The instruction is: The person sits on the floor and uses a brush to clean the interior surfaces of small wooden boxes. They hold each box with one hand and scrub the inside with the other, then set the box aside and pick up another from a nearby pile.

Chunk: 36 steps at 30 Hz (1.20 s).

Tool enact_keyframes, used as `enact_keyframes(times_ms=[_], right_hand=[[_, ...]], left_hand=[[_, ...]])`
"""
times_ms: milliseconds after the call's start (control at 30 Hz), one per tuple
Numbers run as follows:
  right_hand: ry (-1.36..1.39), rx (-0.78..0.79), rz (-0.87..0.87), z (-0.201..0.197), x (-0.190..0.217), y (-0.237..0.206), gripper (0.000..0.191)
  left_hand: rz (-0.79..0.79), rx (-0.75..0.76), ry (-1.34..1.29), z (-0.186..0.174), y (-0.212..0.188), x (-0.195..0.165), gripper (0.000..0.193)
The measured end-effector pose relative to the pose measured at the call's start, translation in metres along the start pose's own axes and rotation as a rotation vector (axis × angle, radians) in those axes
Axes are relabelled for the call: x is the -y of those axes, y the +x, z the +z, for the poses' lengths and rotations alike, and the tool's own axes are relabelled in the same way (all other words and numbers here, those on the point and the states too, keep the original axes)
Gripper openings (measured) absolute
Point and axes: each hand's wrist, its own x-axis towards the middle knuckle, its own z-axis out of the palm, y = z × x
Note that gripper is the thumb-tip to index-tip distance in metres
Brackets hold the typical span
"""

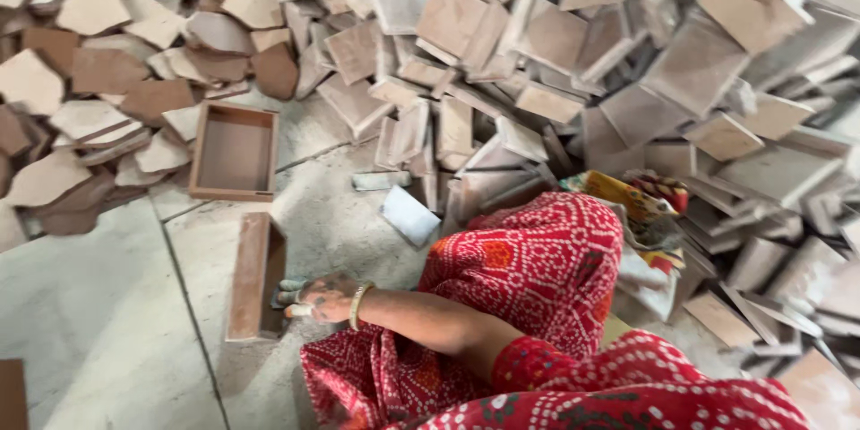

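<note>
My left hand (321,297), dusty and with a bangle on the wrist, grips the near end of a shallow wooden tray (251,273) that stands on its long side on the stone floor. A second, matching wooden tray (235,152) lies flat and open just beyond it. My raised knee in red dotted cloth (537,260) is to the right of the hand. My right hand is out of view.
A large heap of pale square slabs (555,45) fills the top and right. Broken brownish pieces (98,81) are piled at the left. One loose light slab (409,215) lies by my knee. A yellow patterned cloth (640,202) sits behind it.
</note>
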Motion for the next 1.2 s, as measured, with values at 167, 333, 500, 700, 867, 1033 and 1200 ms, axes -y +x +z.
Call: enact_keyframes(times_ms=[167,333,500,700,867,1033,1200], right_hand=[[0.012,0.035,-0.018,0.042,-0.023,0.011,0.03],[-0.038,-0.003,-0.123,0.09,-0.05,0.012,0.028],[-0.265,-0.561,-0.496,0.118,-0.065,-0.008,0.051],[-0.25,-0.154,-0.452,0.114,-0.049,-0.016,0.044],[-0.316,-0.214,-0.313,0.059,-0.059,0.023,0.055],[-0.506,-0.204,-0.313,0.037,-0.083,0.059,0.053],[-0.509,0.021,-0.241,0.059,-0.089,0.045,0.056]], left_hand=[[0.097,0.104,0.014,-0.025,-0.042,0.026,0.056],[-0.212,-0.452,-0.011,-0.103,-0.088,0.051,0.062],[0.409,-1.138,-0.402,-0.156,-0.119,-0.012,0.084],[0.09,-0.823,-0.287,-0.169,-0.098,-0.041,0.089],[0.212,-0.979,-0.282,-0.167,-0.079,-0.012,0.081],[0.223,-0.955,-0.322,-0.173,-0.074,0.001,0.078],[0.213,-0.952,-0.251,-0.168,-0.072,-0.008,0.081]])
